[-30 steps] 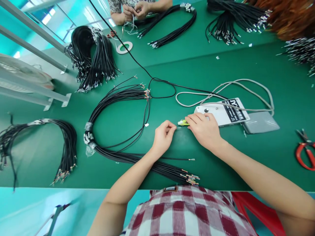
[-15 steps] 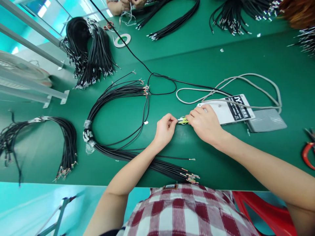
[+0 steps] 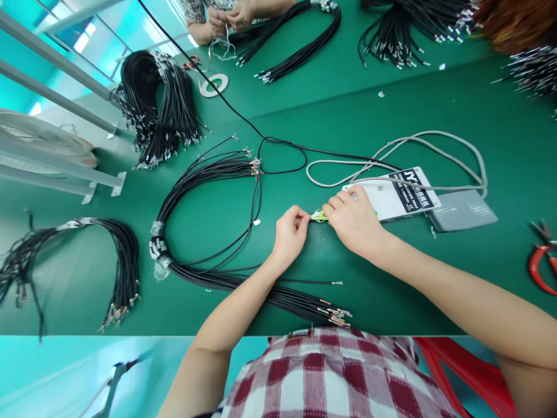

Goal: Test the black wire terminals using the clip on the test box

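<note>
My left hand [image 3: 290, 233] is closed in a pinch on a thin wire; a pale bit shows at the fingertips. Just to its right, my right hand [image 3: 354, 223] is wrapped round small yellow-green snips [image 3: 319, 216], whose front end meets the pale wire. Most of the snips is hidden in the palm, with a spot of green showing past it. Behind the right hand lies a white machine box with a black label [image 3: 411, 191]. A bundle of black cables [image 3: 167, 200] with stripped ends curves to the left and passes under my left forearm.
A grey pedal [image 3: 463, 210] with a grey cord lies right of the box. Red-handled pliers [image 3: 539, 264] are at the right edge. More black cable bundles [image 3: 119, 255] and a tape roll [image 3: 214, 85] lie around. Across the table, another person's hands [image 3: 230, 20] hold thin white strands.
The view has shifted slightly, so the table's contents sit a little lower and to the left. Both hands keep their grip, and the snips still meet the wire between them.
</note>
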`<state>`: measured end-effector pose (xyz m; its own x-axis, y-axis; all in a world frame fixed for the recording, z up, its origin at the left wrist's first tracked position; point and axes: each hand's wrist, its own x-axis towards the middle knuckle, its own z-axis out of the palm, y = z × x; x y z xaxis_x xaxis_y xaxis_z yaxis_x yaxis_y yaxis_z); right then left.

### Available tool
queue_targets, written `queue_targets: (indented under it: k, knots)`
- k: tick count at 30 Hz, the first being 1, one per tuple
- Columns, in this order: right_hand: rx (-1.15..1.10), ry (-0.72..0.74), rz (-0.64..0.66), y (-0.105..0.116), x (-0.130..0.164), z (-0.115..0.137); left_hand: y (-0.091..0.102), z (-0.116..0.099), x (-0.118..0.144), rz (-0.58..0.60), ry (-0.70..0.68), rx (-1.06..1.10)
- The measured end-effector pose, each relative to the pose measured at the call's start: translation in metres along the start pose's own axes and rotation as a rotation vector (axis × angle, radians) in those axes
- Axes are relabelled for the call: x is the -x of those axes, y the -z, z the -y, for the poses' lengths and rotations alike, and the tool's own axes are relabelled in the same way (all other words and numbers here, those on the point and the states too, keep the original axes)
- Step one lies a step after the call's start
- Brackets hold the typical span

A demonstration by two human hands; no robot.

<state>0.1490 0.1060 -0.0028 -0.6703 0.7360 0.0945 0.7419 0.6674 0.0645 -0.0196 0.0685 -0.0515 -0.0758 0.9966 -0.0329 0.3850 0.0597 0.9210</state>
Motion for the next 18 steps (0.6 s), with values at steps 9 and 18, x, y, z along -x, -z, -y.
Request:
queue_targets:
  k: [9,18]
  knots:
    - [-0.229,-0.263,-0.480,0.002,0.093,-0.028,0.001,0.000,0.001,-0.001,0.016,0.026]
    - [-0.151,-0.275,-0.521,-0.032,0.107,-0.014,0.004,0.001,0.002,-0.020,-0.006,-0.022]
